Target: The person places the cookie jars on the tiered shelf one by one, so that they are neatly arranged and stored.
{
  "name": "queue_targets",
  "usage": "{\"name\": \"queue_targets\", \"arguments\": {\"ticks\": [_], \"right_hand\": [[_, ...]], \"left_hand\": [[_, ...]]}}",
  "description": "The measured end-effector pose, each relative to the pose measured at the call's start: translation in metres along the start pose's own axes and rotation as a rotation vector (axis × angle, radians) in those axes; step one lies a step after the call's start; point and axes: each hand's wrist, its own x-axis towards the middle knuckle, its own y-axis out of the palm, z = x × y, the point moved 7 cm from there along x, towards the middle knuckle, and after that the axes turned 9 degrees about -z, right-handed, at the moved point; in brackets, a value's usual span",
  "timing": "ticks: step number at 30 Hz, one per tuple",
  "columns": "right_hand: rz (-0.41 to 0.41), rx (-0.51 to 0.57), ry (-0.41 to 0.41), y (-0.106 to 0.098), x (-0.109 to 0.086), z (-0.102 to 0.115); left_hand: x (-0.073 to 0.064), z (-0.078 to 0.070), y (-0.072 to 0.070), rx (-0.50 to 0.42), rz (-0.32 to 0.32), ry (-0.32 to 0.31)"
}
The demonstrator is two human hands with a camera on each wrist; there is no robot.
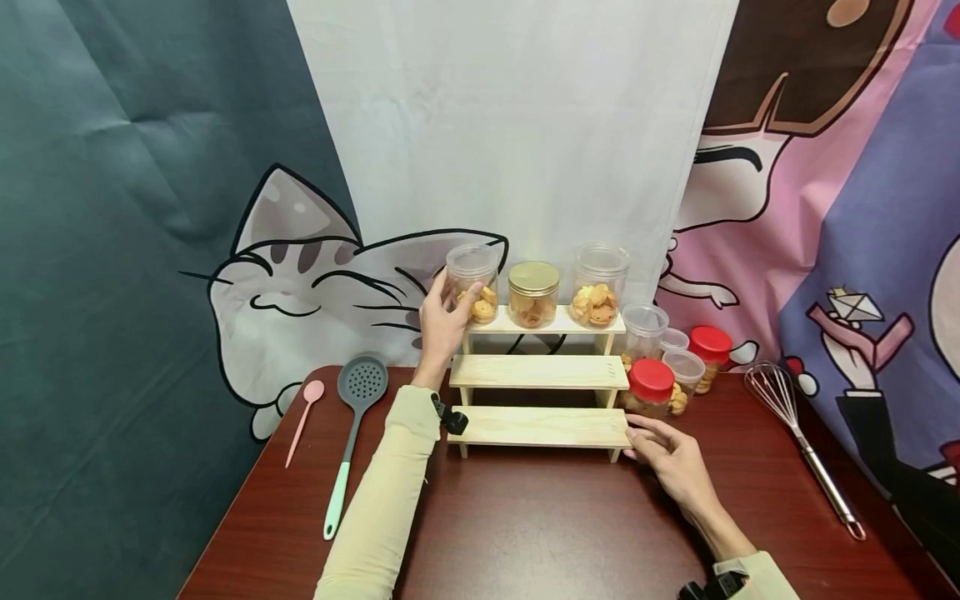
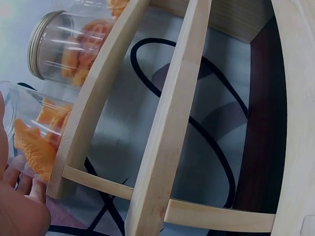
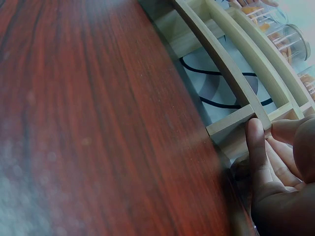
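Observation:
A three-tier wooden stand (image 1: 540, 372) is on the table, with jars of cookies along its top tier. At the top left, my left hand (image 1: 442, 323) grips a clear-lidded jar (image 1: 474, 265) of cookies, its fingers and thumb around the lower part. In the left wrist view that jar's base (image 2: 42, 145) meets the top board. Beside it are a gold-lidded jar (image 1: 533, 293) and another clear-lidded jar (image 1: 601, 283). My right hand (image 1: 675, 462) pinches the right end of the bottom tier (image 3: 258, 115) between thumb and fingers.
Several jars cluster right of the stand, including two red-lidded jars (image 1: 650, 385) and clear-lidded ones (image 1: 645, 325). A whisk (image 1: 806, 450) lies at the far right. On the left lie a slotted turner (image 1: 352, 442) and a small pink spoon (image 1: 303, 421). A printed cloth (image 1: 525, 125) hangs behind.

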Motion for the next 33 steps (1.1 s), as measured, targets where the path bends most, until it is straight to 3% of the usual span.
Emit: {"name": "queue_targets", "arguments": {"ticks": [4,9,12,18,22,28,33], "right_hand": [[-0.001,0.003,-0.001,0.0,0.0,0.0],[-0.018,-0.03,0.013,-0.001,-0.001,-0.001],[-0.017,-0.044,0.016,0.0,-0.001,-0.001],[-0.043,-0.048,0.004,0.001,-0.003,0.003],[-0.07,-0.08,0.002,0.0,-0.004,0.005],[-0.206,-0.236,-0.036,-0.007,-0.003,0.011],[-0.386,-0.27,-0.175,-0.018,-0.004,0.034]], "left_hand": [[-0.001,0.002,0.001,-0.012,0.019,-0.005],[-0.014,0.017,-0.004,0.102,0.071,-0.036],[-0.028,0.026,-0.015,0.139,0.085,-0.074],[-0.056,0.034,-0.042,0.105,0.112,-0.16],[-0.076,0.038,-0.06,0.146,0.099,-0.202],[-0.105,0.045,-0.073,0.227,0.101,-0.257],[-0.127,0.057,-0.082,0.294,0.127,-0.355]]}}
